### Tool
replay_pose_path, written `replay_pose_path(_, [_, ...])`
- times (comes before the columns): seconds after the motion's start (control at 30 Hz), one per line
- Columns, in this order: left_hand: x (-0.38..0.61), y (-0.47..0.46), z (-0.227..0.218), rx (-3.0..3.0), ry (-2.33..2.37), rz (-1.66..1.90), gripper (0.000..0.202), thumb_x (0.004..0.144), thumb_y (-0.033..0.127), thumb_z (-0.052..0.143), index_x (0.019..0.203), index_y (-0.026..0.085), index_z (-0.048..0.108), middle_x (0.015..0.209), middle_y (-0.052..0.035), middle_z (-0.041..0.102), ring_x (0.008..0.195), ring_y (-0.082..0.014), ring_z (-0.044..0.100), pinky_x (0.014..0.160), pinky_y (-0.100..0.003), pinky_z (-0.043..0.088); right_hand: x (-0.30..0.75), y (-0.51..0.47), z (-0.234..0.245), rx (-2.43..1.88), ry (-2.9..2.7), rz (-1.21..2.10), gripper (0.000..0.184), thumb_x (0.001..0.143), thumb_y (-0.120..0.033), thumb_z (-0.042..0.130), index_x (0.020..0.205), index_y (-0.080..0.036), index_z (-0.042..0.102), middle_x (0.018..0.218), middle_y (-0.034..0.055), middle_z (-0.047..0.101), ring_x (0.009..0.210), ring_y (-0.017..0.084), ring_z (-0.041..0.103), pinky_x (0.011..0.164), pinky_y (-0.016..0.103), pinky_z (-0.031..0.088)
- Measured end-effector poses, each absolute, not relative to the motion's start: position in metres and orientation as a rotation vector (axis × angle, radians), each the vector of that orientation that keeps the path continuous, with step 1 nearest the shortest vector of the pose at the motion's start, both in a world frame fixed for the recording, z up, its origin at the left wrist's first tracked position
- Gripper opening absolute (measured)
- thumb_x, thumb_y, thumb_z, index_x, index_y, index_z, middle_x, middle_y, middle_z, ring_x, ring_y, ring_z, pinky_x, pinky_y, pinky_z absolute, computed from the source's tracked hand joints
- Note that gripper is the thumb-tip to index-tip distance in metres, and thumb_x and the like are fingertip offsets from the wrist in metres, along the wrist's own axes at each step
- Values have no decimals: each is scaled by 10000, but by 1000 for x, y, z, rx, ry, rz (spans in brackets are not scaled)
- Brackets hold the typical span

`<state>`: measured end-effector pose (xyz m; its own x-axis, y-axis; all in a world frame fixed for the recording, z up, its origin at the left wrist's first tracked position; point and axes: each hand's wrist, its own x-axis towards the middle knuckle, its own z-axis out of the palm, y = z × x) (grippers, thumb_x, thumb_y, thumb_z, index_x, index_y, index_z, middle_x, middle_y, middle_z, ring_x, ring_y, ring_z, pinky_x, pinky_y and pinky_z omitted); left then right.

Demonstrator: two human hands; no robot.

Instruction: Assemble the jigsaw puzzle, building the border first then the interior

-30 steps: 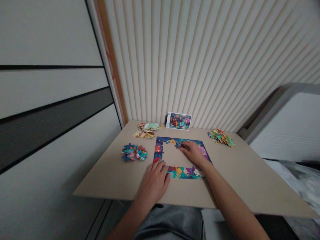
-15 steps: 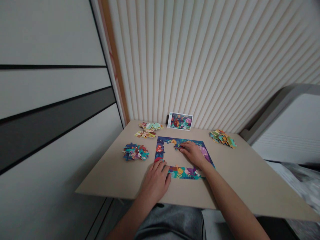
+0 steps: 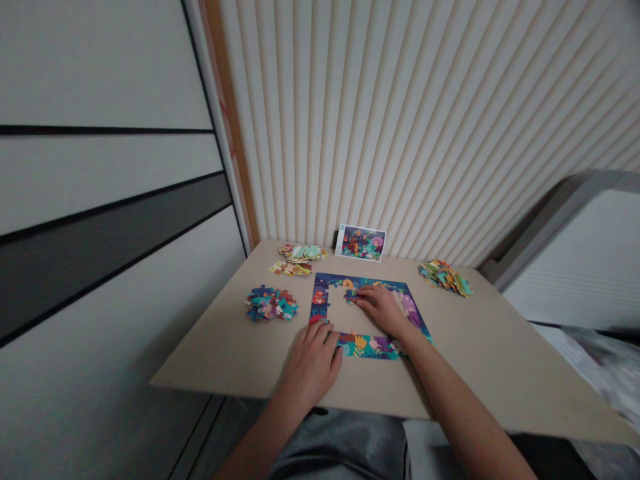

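A jigsaw puzzle (image 3: 361, 345) lies on the table as a colourful border around a bare middle. My right hand (image 3: 383, 307) is closed on a blue puzzle piece (image 3: 351, 297) inside the upper part of that border; its fingertips cover part of the piece. At the lower left corner of the border rests my left hand (image 3: 316, 350), fingers stretched out flat, the tips touching the red-and-blue edge. Left of the border sits a heap of blue, red and teal puzzle pieces (image 3: 271, 304).
A picture card (image 3: 361, 243) of the puzzle scene leans upright at the back of the table (image 3: 240, 360). More piles of pieces lie at the back left (image 3: 301, 253) and back right (image 3: 445, 277). A pleated curtain (image 3: 350, 120) hangs behind.
My right hand has shifted slightly left with the blue puzzle piece, a little away from the top border. My left hand stays where it was.
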<state>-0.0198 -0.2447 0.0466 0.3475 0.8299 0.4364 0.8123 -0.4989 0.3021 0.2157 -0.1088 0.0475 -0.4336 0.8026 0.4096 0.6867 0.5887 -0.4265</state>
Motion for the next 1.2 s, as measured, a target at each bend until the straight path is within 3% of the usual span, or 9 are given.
replay_pose_path(1.2, [-20, -246, 48, 2549, 1574, 815, 263, 978, 247, 540, 1226, 211, 619, 1277, -95, 626, 1274, -289, 520, 1081, -490, 446, 215, -120, 52, -1120, -2220, 372, 278, 916, -377, 698, 1158, -248, 740, 1147, 99, 723, 1056, 254, 665, 962, 397, 503])
